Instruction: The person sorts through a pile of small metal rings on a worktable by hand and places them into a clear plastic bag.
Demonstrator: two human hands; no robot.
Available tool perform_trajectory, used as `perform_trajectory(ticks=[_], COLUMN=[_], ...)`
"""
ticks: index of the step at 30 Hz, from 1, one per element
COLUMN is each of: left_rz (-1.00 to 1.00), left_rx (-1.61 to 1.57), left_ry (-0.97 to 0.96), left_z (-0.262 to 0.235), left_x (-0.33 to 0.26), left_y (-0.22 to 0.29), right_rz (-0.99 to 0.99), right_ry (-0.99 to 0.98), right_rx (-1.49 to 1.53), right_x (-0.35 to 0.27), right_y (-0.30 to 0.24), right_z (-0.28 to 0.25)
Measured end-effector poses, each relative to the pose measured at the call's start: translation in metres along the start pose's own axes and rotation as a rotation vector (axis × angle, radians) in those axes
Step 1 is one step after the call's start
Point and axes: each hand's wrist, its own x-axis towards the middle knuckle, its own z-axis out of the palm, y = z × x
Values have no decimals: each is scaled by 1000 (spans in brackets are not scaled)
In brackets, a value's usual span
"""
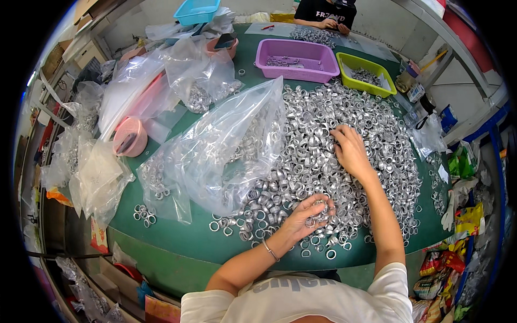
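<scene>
A broad heap of silver metal rings [309, 156] covers the middle and right of the green table. My left hand [304, 218], palm up at the near edge of the heap, is curled round several metal rings [319, 213]. Farther off and to the right, my right hand [350, 149] reaches over the heap. Its fingers are bent, and the fingertips touch a ring among the others; which ring they grip is hard to make out. A large clear plastic bag [215, 145] lies left of both hands, with rings inside and under it.
Beyond the heap stand a purple basket [296, 75] and a yellow-green basket [377, 90], both holding rings. A pink bucket [131, 137] and more plastic bags [199, 70] are at the left. A co-worker's hands [331, 24] are at the far edge.
</scene>
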Motion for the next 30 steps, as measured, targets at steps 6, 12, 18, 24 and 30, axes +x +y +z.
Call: perform_trajectory(ticks=[6,12,18,24,30], left_rz=[-10,11,49,45,128], left_rx=[4,-35,-130,-141,-145], left_ry=[-38,-16,-130,-169,-69], left_z=[-5,-6,-4,-7,1], left_x=[1,3,2,5,5], left_y=[-1,-5,-4,-9,0], right_rz=[46,7,11,-18,-85], right_ry=[-10,146,-80,-100,-122], right_rx=[-52,124,100,84,115], right_x=[-7,-13,-28,-65,-92], right_y=[-10,-29,-44,-54,-56], right_z=[-18,-18,-3,-15,-24])
